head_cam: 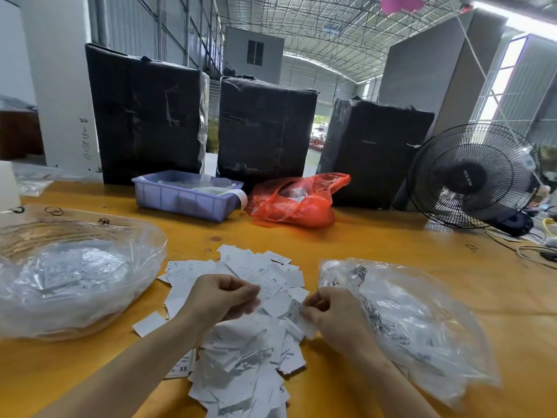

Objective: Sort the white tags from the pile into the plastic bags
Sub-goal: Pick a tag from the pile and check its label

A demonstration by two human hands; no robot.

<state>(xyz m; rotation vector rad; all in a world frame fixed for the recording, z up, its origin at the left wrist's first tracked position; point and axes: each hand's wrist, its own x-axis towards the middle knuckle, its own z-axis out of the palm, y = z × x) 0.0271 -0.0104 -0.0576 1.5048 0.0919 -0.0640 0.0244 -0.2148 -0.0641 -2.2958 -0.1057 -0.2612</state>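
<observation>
A pile of white tags (250, 351) printed with size letters lies on the yellow table in front of me. A clear plastic bag (75, 276) holding tags sits to the left of the pile. Another clear plastic bag (422, 321) lies to the right. My left hand (220, 297) hovers over the middle of the pile with its fingers curled; whether it holds a tag is hidden. My right hand (331, 312) pinches a white tag (297, 312) at the pile's right edge, next to the right bag.
Behind the pile stand a purple plastic bin (184, 197) and a red plastic bag (295, 200). Three black wrapped boxes (265, 128) line the table's back. A black fan (470, 176) stands at the right, with cables (536, 251) beside it.
</observation>
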